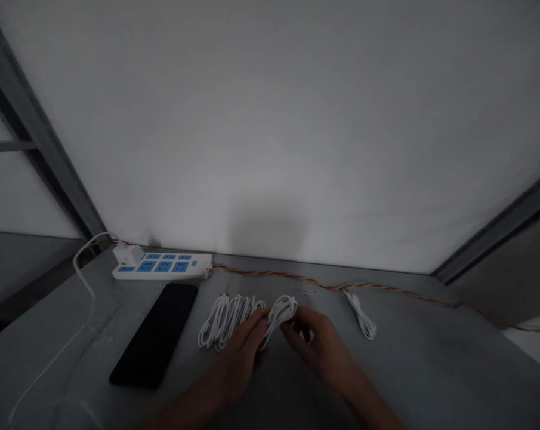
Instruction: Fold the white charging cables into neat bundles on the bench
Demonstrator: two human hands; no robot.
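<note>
Both my hands meet over a coiled white cable [282,312] on the grey table [431,358]. My left hand [243,349] has its fingers closed on the coil's left side. My right hand [317,343] pinches the coil's right side, fingers curled. More white cable coils [222,319] lie just left of my left hand. A separate small white cable bundle [361,316] lies to the right, apart from my hands.
A black phone [156,334] lies face up at the left. Behind it sits a white power strip [162,266] with blue sockets and a white charger [127,254] plugged in. A red-yellow twisted wire [341,286] runs along the wall. A white lead [79,286] trails off left.
</note>
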